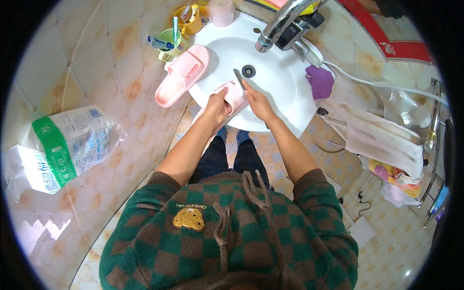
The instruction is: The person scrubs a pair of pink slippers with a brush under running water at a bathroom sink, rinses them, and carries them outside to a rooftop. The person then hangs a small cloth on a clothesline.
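The left grip [219, 104] is closed around a held slipper [235, 99], which is pink and tilted over the sink's near edge; whether it touches the rim I cannot tell. The right grip [257, 100] is closed on a slim grey tool [238, 77], its far end pointing toward the drain [248, 71]; the hand hides its rear part. The tool is just beside the slipper, but contact between these 2 is unclear.

A second slipper [182, 75], also pink, lies strap up across the left rim of the white sink [300, 108], its heel jutting past the edge. Near it stand 2 cups: a green cup [180, 50] holding a toothbrush [175, 28] and a tube [159, 43], and a yellow cup [193, 27]. The metal faucet [284, 21] reaches over the basin, and 1 purple cloth [320, 82] hangs at the right rim.
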Motion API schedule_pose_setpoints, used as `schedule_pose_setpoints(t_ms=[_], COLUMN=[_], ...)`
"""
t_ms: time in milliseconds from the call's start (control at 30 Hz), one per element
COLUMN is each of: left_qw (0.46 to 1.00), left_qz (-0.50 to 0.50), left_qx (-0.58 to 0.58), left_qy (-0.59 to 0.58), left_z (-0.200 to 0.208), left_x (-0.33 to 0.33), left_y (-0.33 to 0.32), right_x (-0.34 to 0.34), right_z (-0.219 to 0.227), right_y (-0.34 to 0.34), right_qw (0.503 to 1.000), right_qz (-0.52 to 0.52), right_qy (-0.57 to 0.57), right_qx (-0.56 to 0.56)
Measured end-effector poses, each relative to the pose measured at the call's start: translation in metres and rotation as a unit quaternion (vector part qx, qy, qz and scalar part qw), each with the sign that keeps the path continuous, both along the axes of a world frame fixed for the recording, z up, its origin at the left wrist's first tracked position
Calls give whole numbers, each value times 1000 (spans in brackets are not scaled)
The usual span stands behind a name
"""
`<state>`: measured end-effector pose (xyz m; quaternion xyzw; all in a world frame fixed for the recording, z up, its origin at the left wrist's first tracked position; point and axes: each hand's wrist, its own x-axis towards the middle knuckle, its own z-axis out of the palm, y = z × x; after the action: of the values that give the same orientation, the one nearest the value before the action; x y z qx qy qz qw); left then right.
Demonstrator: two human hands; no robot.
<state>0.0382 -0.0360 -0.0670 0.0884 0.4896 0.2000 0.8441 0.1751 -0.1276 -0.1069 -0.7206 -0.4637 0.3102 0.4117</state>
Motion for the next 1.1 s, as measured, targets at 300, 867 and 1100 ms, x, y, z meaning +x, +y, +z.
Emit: schedule_pose_setpoints(t_ms=[300, 867, 1100], left_qw=[998, 997, 997], left_qz=[43, 62, 66], left_qx=[-44, 10, -27], left_qy=[-33, -54, -34], left_z=[-18, -35, -30], left_x=[9, 5, 4], left_y=[7, 1, 2], right_x=[-32, -21, -39], right_z=[61, 50, 48], right_y=[-33, -2, -33], right_qw=[970, 981, 964], right_qz=[85, -21, 100], right_qy=[-92, -90, -63], right_qx=[-207, -172, -240])
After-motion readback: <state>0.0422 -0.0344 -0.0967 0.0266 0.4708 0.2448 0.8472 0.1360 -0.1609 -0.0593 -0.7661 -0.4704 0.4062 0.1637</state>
